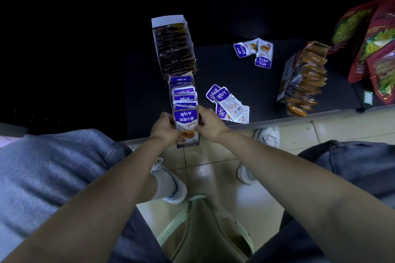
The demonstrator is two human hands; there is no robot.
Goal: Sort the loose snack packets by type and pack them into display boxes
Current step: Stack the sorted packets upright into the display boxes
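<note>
**Front packet held at the near end of the purple box**

The dark table is carrying everything. Its far and left parts are fading into darkness, so nothing can be made out there. Large red bags are lying at its right edge, partly cut off by the frame. An orange-packet box is leaning beside them, and a brown-packet box is standing toward the far edge.

Directly in front of that one, the purple display box is reaching to the near edge. Its long axis is running straight away from the person, with purple packets standing in a row along it. Just right of it, nearer the right hand, the loose purple packets are lying flat. A second pair is lying well beyond them.

The front packet is standing upright at the box's near end. The left hand and the right hand are pinching it by its two side edges, fingers curled onto it. Packets and hands are hiding most of the box's walls, so the room left inside is hard to judge.
</note>
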